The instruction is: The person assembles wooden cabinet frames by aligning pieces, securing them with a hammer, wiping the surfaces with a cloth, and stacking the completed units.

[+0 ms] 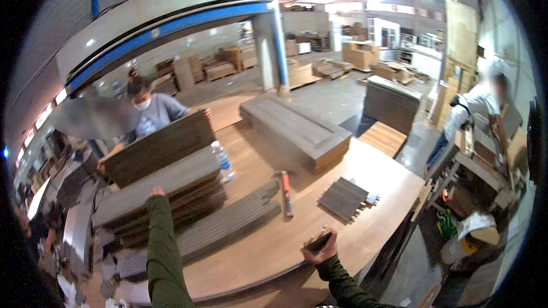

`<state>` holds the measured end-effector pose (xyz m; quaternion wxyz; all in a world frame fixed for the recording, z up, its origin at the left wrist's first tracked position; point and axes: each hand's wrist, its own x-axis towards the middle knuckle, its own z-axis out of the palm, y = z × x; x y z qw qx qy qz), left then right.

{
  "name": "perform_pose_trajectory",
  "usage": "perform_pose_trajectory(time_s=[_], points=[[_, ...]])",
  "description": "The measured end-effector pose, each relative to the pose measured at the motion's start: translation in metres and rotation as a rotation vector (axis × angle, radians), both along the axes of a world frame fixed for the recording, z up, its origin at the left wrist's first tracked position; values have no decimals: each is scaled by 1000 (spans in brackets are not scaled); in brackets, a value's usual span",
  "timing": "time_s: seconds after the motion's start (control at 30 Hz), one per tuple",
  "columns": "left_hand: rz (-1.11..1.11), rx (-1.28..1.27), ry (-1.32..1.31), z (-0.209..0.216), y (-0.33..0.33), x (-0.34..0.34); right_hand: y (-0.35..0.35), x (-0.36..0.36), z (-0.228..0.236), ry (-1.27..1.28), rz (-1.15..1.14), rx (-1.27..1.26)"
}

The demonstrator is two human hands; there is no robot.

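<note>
My left hand (156, 192) reaches forward in a green sleeve and rests on the near edge of a stack of dark wood panels (165, 194). My right hand (319, 248) grips a small dark wood piece (317, 242) near the front edge of the wooden workbench (268, 245). Across the stack, a person in a grey shirt and mask (149, 113) holds a dark panel (160, 148) tilted up on its edge with both hands.
A red-handled hammer (285, 193), a water bottle (222, 161), a pile of small dark slats (344, 197), long grey strips (222, 225) and a large grey door panel stack (297, 131) lie on the bench. Another person (474, 114) stands at the right by shelving.
</note>
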<state>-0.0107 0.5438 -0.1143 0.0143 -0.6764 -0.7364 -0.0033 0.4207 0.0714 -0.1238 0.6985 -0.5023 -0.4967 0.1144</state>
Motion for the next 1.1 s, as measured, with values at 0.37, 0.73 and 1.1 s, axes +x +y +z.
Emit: perform_pose_trajectory(time_s=[0.37,0.73,1.1], points=[[-253,316,37,47,-111,39,-7,12,-44,-135,-146,-37],[-1152,1344,257,215,-308,97,4,-1,-29,1097,498,116],[-1249,776,336,176,-417,128,-1,77,39,-413,-215,-6]])
